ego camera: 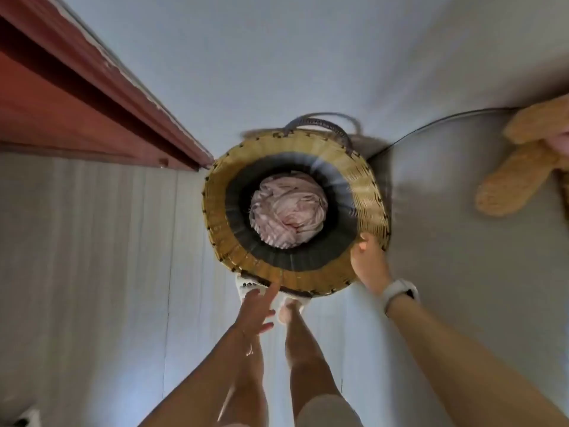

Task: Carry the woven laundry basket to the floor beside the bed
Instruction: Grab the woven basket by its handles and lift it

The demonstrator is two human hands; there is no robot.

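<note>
The basket (295, 211) sits mid-frame on open floor (92, 257), bed (446, 226) at its right edge. Right hand (369, 263) grasps the rim; left hand (257, 309) spread, released, fingertip at the near rim.

The single head view looks steeply down, close over the woven basket (295, 211) and floor (92, 257).

— What colours do you see on your round woven laundry basket (366, 192)?
— Yellow-tan rim, dark band inside, dark purple handle (320, 124).
— And the crumpled cloth bundle (288, 212) in it?
— Pale pink. Your wrist's smartwatch (400, 292) is white, the plush toy (520, 167) tan.
</note>
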